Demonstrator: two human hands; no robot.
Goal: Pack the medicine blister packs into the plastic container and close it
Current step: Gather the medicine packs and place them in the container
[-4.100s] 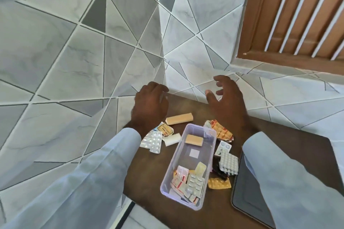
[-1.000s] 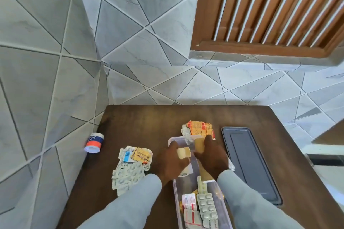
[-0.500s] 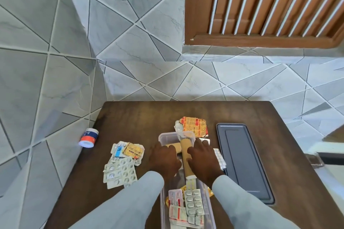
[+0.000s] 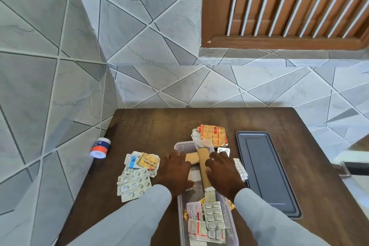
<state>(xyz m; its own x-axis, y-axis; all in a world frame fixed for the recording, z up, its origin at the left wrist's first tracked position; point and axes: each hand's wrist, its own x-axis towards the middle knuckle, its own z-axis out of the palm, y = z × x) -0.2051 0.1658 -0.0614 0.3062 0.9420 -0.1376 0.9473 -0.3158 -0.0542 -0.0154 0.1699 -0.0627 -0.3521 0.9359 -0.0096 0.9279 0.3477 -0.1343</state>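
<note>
A clear plastic container stands lengthwise on the brown table, with several blister packs at its near end. My left hand lies palm down over its left rim, fingers apart, fingertips against a short tan pack inside. Also flat, my right hand rests over the right rim, thumb on a long tan pack that lies along the container. Loose silver blister packs and a yellow sachet lie to the left. An orange pack lies behind the container.
The dark grey lid lies flat on the table to the right. White blister strips and a small foil pack sit between it and the container. A small white, blue and red roll rests off the table's left edge. Tiled walls stand behind.
A second ago both hands held the tan packs up over the container's far end. They have lowered them inside and now lie flat on them. The view tilted slightly.
</note>
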